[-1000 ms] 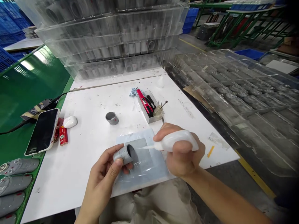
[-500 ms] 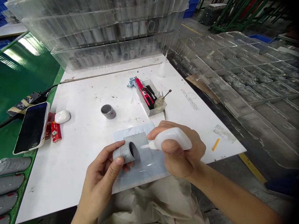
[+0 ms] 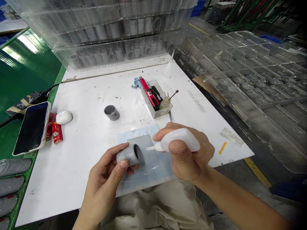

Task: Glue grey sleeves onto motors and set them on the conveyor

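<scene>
My left hand (image 3: 105, 179) grips a short grey pipe fitting (image 3: 128, 155), its open end turned to the right. My right hand (image 3: 189, 156) is wrapped round a white squeeze bottle (image 3: 178, 140), whose thin nozzle points left into the fitting's mouth. Both are held just above a bluish plastic sheet (image 3: 146, 166) with a grey square on it, at the near edge of the white table (image 3: 83, 134). A second grey fitting (image 3: 111, 112) stands upright farther back on the table.
A clear box (image 3: 155, 100) holds a red tool and a small jar. A phone (image 3: 31, 127), white earbud case (image 3: 63, 117) and red lighter (image 3: 57, 135) lie left. Stacked clear trays (image 3: 107, 32) of fittings stand behind, more trays (image 3: 251, 83) right, grey cylinders (image 3: 11, 182) lower left.
The view has shifted slightly. The nozzle tip has come closer to the fitting's mouth; both hands keep their grips.
</scene>
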`<state>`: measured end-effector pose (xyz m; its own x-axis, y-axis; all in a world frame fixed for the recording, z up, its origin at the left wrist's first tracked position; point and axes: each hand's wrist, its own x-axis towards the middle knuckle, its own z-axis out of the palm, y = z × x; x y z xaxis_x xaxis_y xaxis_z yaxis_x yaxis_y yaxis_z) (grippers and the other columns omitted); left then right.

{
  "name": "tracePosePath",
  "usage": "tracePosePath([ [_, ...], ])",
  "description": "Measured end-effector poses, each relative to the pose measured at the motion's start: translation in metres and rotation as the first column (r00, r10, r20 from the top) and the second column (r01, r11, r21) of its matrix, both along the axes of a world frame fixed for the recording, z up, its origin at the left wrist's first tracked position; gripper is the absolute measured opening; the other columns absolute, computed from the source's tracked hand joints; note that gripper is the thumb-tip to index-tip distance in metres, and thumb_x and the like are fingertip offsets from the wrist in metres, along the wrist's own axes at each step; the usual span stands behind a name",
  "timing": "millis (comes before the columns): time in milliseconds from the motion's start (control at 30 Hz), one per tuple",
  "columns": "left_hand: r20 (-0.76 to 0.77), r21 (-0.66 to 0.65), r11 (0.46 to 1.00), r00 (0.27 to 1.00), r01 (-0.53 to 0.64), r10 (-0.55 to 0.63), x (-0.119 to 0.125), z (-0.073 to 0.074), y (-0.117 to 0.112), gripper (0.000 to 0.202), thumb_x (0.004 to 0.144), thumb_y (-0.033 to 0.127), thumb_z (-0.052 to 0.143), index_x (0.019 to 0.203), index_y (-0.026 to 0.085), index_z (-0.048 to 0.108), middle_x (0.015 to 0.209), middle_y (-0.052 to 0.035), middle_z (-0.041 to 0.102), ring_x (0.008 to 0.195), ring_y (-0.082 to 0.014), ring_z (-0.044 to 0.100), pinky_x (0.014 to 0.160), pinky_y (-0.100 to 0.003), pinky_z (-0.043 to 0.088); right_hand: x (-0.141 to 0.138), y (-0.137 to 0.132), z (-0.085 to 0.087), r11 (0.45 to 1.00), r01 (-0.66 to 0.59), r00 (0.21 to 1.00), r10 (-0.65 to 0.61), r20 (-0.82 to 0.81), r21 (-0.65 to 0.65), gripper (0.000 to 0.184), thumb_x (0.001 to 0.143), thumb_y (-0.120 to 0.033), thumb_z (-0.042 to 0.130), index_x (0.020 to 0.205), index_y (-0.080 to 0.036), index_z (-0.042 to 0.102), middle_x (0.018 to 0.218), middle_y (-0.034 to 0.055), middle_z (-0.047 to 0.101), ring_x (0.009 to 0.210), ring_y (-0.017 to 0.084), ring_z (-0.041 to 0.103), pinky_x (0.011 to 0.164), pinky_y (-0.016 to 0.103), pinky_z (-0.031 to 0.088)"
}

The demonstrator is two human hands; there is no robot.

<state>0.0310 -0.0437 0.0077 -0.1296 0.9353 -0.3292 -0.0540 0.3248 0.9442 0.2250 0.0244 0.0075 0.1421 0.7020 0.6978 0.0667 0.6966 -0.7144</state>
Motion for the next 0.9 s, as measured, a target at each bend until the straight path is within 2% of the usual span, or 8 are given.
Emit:
tracePosePath([
  [200,-0.092,-0.007,1.000,0.996,-0.007,0.006,0.0010,0.0017,-0.0004,0.048,0.086,0.054,0.086,0.124,0.025,0.079,0.084,-0.0015,0.077,0.081,-0.0199,0.065,0.071,-0.027,0.047,0.0045,-0.0024,0.0014,0.998,-0.004,1.000,0.006,0.024,-0.058,0.041,0.106,-0.048,0.066,0.074,-0.024,0.077,0.075,0.0048,0.077,0.061,0.021,0.067,0.054,0.036,0.058],
  [400,-0.122,0.000,1.000,0.992,-0.015,0.015,0.0013,0.0025,-0.0009,0.046,0.083,0.053,0.088,0.122,0.028,0.080,0.091,-0.0022,0.077,0.083,-0.0201,0.065,0.060,-0.025,0.042,0.0034,-0.0002,-0.0017,0.999,-0.025,1.000,0.025,0.008,-0.022,0.026,0.103,-0.040,0.069,0.088,-0.022,0.080,0.076,0.0040,0.077,0.059,0.020,0.067,0.053,0.036,0.057],
  [700,-0.094,0.006,1.000,0.996,0.002,-0.002,0.0019,0.0029,-0.0015,0.041,0.086,0.049,0.087,0.121,0.030,0.080,0.088,-0.0006,0.076,0.082,-0.0182,0.064,0.066,-0.023,0.047,0.0030,-0.0005,-0.0013,0.999,-0.010,0.999,0.011,0.038,-0.032,0.032,0.104,-0.040,0.068,0.080,-0.023,0.079,0.078,0.0040,0.077,0.063,0.020,0.069,0.057,0.036,0.059],
  [900,-0.091,0.003,1.000,0.996,0.009,-0.009,0.0028,0.0036,-0.0018,0.039,0.089,0.048,0.085,0.123,0.031,0.079,0.089,-0.0005,0.075,0.083,-0.0173,0.063,0.068,-0.023,0.047,0.0034,0.0010,-0.0019,0.998,-0.058,0.998,0.058,0.002,0.006,0.027,0.103,-0.032,0.069,0.081,-0.021,0.079,0.074,0.0040,0.075,0.059,0.018,0.066,0.053,0.034,0.055],
])
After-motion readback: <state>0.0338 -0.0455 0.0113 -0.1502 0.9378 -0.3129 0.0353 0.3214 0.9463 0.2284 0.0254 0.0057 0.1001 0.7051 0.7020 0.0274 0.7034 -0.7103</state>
